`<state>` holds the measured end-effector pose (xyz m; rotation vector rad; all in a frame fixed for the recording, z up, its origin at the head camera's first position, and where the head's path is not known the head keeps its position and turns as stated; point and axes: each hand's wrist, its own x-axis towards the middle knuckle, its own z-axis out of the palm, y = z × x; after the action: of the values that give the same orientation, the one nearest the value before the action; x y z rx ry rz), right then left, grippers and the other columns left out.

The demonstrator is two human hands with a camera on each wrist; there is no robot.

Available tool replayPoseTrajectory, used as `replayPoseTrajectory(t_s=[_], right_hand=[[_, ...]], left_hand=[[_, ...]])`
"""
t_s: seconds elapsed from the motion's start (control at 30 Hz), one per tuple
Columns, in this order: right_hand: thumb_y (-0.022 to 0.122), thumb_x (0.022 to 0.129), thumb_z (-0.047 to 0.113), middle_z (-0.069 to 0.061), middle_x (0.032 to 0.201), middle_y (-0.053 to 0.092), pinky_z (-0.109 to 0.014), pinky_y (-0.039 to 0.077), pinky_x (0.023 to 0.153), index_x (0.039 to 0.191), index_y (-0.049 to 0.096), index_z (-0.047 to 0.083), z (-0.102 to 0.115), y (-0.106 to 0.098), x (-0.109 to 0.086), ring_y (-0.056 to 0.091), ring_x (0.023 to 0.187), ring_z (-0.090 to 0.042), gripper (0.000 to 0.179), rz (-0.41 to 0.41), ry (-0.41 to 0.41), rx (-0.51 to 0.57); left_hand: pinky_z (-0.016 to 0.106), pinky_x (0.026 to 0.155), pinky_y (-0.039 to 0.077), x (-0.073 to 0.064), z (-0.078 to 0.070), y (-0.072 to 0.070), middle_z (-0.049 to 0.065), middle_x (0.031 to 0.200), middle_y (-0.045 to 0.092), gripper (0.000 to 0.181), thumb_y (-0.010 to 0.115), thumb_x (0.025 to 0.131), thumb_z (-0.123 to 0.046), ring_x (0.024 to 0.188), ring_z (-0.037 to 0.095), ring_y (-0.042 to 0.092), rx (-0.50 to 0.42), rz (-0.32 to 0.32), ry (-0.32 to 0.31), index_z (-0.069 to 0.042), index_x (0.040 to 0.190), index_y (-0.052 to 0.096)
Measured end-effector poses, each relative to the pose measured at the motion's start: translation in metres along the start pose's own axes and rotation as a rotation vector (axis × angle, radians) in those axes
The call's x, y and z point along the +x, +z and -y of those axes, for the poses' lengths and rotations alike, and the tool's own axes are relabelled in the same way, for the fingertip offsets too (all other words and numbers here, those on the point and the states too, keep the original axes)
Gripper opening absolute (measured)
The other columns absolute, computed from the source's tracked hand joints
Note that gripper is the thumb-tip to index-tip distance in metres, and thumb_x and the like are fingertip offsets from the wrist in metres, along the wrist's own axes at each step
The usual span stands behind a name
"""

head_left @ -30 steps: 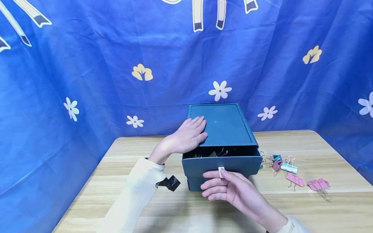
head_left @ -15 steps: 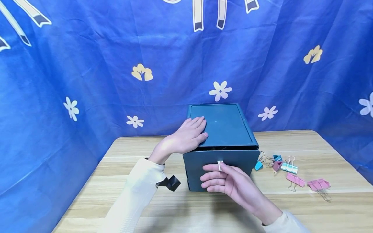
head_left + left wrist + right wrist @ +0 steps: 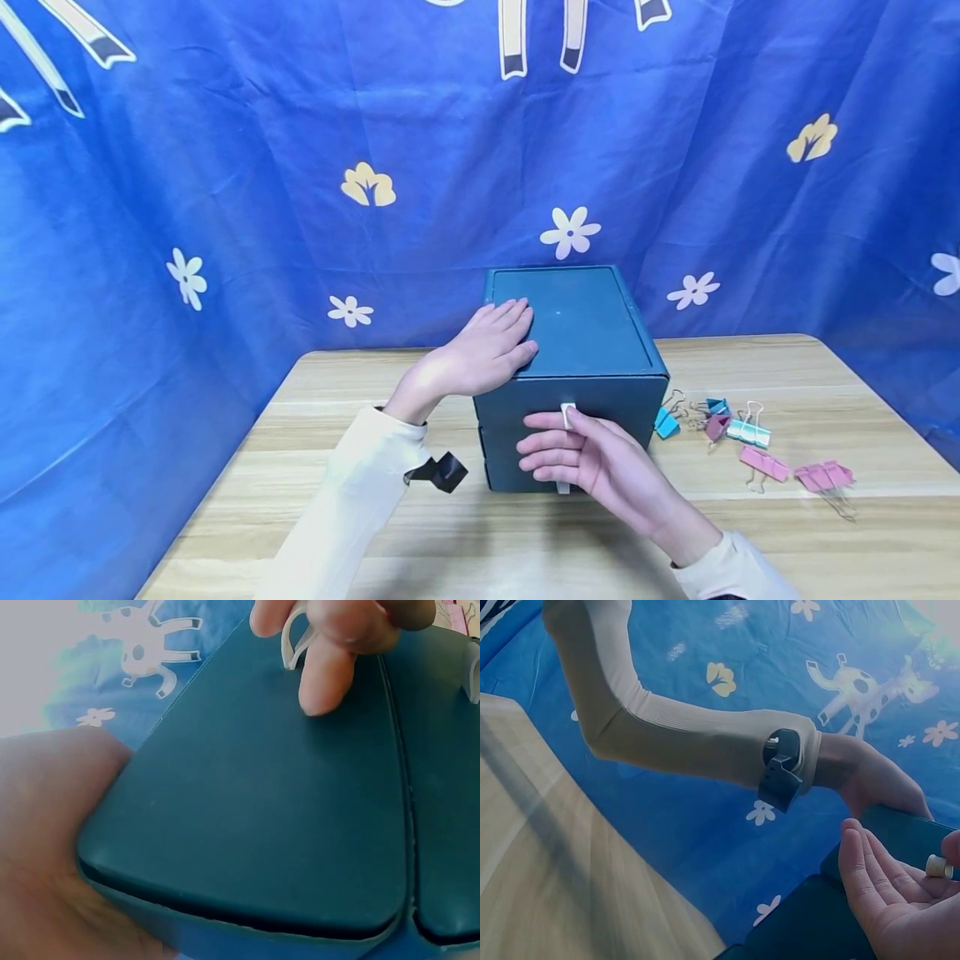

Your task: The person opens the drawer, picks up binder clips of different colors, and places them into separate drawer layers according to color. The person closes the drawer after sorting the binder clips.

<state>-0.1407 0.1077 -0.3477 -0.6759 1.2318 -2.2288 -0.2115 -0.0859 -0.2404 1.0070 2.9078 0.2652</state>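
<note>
A dark teal drawer box [image 3: 581, 329] stands on the table, with two drawer fronts seen in the left wrist view. My left hand [image 3: 480, 354] rests with straight fingers on the left side of the box's top. At the front, my right hand [image 3: 607, 467] pinches the white pull tab [image 3: 567, 412] of the upper drawer between thumb and index finger; its other fingers extend loosely. That drawer front [image 3: 247, 795] sits flush under the top edge, hiding the drawer's contents. The lower drawer carries its own white tab [image 3: 472, 671].
Right of the box lie several binder clips: a blue clip [image 3: 666, 422], a maroon clip [image 3: 717, 427], a light blue clip [image 3: 748, 432] and pink clips [image 3: 765, 463] among them. The wooden table [image 3: 360, 517] meets a blue patterned curtain [image 3: 450, 125] behind.
The upper drawer, partly out with clips visible inside a second ago, has slid back into the box. My right hand moved inward with its tab; my left hand stayed on top.
</note>
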Motion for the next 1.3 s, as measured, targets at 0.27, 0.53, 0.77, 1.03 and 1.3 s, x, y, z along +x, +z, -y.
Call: replayPoseTrajectory(t_s=[0.27,0.53,0.77,1.03,1.3], right_hand=[[0.030,0.107,0.027,-0.015,0.114,0.068,-0.036,0.053,0.092,0.135,0.042,-0.013,0.000,-0.003,0.002,0.066,0.106,-0.028,0.051,0.008,-0.020,0.007],[0.030,0.107,0.027,-0.014,0.112,0.069,-0.036,0.053,0.092,0.134,0.044,-0.012,0.001,-0.004,0.004,0.067,0.106,-0.027,0.050,-0.004,-0.014,0.002],[0.030,0.107,0.029,-0.014,0.113,0.069,-0.036,0.053,0.092,0.136,0.042,-0.012,0.001,-0.004,0.004,0.067,0.105,-0.027,0.051,-0.004,-0.006,-0.005],[0.028,0.107,0.026,-0.015,0.113,0.069,-0.036,0.053,0.091,0.138,0.039,-0.011,-0.002,-0.005,0.001,0.067,0.104,-0.027,0.050,0.037,-0.028,-0.012],[0.033,0.103,0.007,-0.015,0.114,0.068,-0.034,0.053,0.092,0.140,0.032,-0.012,-0.027,-0.013,-0.012,0.068,0.103,-0.023,0.042,0.128,0.032,-0.044]], left_hand=[[0.045,0.120,0.003,-0.001,-0.002,0.000,0.016,0.160,0.012,0.059,0.032,0.104,-0.030,0.149,0.029,0.006,-0.005,-0.004,-0.001,0.003,0.151,0.019],[0.044,0.120,0.003,-0.001,-0.002,0.001,0.015,0.160,0.013,0.058,0.032,0.104,-0.030,0.149,0.028,0.006,-0.008,-0.012,-0.008,0.002,0.151,0.019],[0.044,0.121,0.003,0.000,-0.003,0.002,0.014,0.160,0.014,0.059,0.032,0.104,-0.031,0.149,0.028,0.007,-0.007,-0.030,-0.016,0.001,0.151,0.021],[0.043,0.121,0.005,0.000,-0.003,0.006,0.015,0.159,0.017,0.058,0.033,0.104,-0.031,0.149,0.028,0.011,0.000,-0.077,-0.012,0.002,0.150,0.024],[0.043,0.121,0.005,0.000,-0.003,0.008,0.014,0.159,0.019,0.057,0.032,0.104,-0.032,0.148,0.028,0.012,0.007,-0.103,-0.014,0.001,0.150,0.026]])
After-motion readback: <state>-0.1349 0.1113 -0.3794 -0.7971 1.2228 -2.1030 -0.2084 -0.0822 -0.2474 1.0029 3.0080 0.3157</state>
